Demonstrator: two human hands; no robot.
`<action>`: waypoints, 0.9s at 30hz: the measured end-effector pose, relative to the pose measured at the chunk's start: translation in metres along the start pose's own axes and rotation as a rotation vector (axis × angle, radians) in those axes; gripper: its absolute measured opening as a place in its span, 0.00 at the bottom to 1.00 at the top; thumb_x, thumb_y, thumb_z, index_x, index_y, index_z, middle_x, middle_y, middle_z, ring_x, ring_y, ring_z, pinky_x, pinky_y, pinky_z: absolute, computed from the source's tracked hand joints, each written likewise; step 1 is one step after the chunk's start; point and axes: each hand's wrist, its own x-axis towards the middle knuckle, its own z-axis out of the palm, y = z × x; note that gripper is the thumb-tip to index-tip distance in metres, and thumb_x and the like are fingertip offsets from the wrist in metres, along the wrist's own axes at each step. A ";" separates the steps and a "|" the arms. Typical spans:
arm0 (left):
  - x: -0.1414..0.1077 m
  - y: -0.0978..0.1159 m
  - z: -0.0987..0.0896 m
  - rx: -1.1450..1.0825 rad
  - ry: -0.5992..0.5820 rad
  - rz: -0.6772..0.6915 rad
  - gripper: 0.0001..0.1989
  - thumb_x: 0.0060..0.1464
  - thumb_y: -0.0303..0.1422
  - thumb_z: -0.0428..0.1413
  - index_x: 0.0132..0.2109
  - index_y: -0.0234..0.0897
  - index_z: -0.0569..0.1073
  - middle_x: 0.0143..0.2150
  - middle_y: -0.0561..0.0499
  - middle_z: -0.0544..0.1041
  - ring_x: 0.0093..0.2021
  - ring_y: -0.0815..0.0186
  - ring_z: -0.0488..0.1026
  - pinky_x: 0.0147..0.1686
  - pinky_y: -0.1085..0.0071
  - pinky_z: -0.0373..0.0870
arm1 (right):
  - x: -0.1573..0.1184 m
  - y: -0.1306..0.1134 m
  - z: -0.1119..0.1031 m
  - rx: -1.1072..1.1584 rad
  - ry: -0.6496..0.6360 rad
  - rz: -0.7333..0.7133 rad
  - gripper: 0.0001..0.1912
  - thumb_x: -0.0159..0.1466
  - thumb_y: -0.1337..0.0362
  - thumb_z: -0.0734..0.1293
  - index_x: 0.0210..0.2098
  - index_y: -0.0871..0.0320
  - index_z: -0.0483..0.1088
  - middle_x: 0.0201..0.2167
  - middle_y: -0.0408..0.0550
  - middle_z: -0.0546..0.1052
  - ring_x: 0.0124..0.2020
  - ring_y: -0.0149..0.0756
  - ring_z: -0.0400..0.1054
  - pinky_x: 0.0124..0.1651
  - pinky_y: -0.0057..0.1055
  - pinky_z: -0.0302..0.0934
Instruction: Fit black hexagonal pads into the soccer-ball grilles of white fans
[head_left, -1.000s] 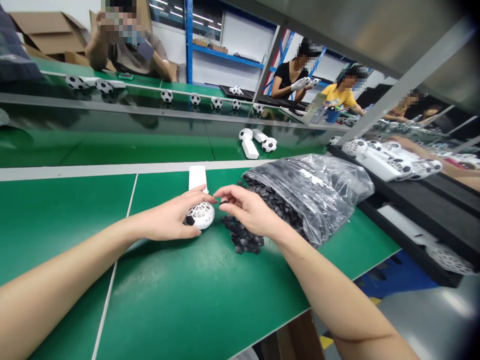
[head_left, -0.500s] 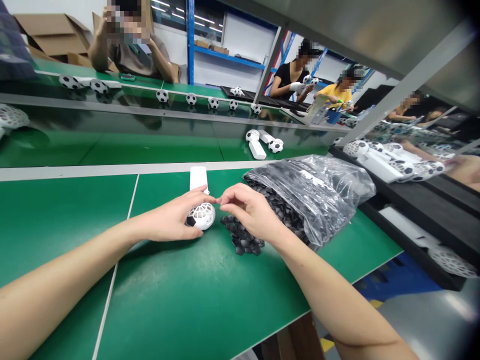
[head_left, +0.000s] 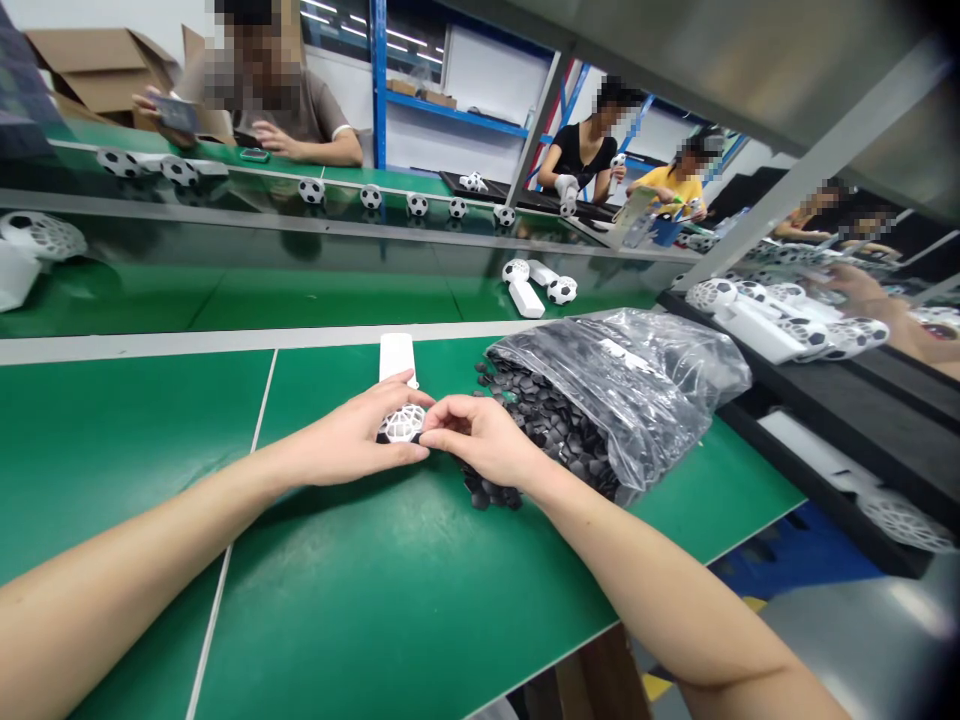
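Note:
A white soccer-ball-shaped piece with an open lattice (head_left: 403, 424) lies on the green table, a white block-like handle (head_left: 397, 358) beyond it. My left hand (head_left: 349, 435) is wrapped round the ball from the left, thumb in front and fingers behind. Against the ball's right side, my right hand (head_left: 480, 437) pinches thumb and forefinger together, and a small black piece (head_left: 418, 438) shows at the fingertips. Close to the right hand, many loose black pieces (head_left: 566, 430) spill from a clear plastic bag (head_left: 660, 385).
Across a pale ledge (head_left: 150, 347), a green belt (head_left: 337, 295) carries white ball-headed pieces (head_left: 526, 298). At right, a black tray (head_left: 810, 375) holds more of them. A metal post (head_left: 787, 170) slants overhead. Several people sit beyond, one person (head_left: 300, 110) facing me.
My right hand has moved down and left, from above the ball's right edge to its side. My left thumb has shifted right. Pieces on the belt have drifted right.

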 end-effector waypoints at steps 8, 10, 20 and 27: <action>0.001 0.003 0.004 -0.060 0.048 -0.071 0.17 0.48 0.38 0.52 0.47 0.42 0.66 0.63 0.47 0.56 0.65 0.54 0.43 0.58 0.54 0.49 | 0.005 0.006 0.006 -0.028 0.045 0.084 0.11 0.53 0.66 0.72 0.24 0.60 0.64 0.21 0.38 0.68 0.23 0.27 0.62 0.27 0.23 0.55; 0.002 0.003 0.003 -0.056 0.039 -0.078 0.17 0.48 0.37 0.53 0.47 0.42 0.66 0.64 0.47 0.53 0.65 0.53 0.44 0.58 0.53 0.50 | 0.009 0.008 0.002 -0.036 0.008 0.068 0.12 0.53 0.64 0.72 0.24 0.60 0.64 0.21 0.38 0.68 0.23 0.28 0.62 0.27 0.22 0.55; 0.000 0.006 0.002 -0.001 0.019 -0.104 0.20 0.46 0.35 0.53 0.49 0.42 0.63 0.65 0.44 0.50 0.63 0.50 0.51 0.56 0.51 0.53 | 0.022 0.014 -0.063 -1.257 0.369 0.193 0.06 0.62 0.67 0.67 0.39 0.58 0.71 0.40 0.52 0.70 0.42 0.43 0.64 0.39 0.32 0.59; 0.001 0.004 0.008 0.023 0.088 -0.052 0.19 0.47 0.43 0.55 0.46 0.42 0.65 0.60 0.45 0.57 0.62 0.51 0.49 0.58 0.52 0.51 | 0.014 0.007 -0.050 -1.285 0.197 0.193 0.04 0.61 0.71 0.67 0.35 0.57 0.72 0.33 0.49 0.74 0.36 0.41 0.68 0.35 0.29 0.58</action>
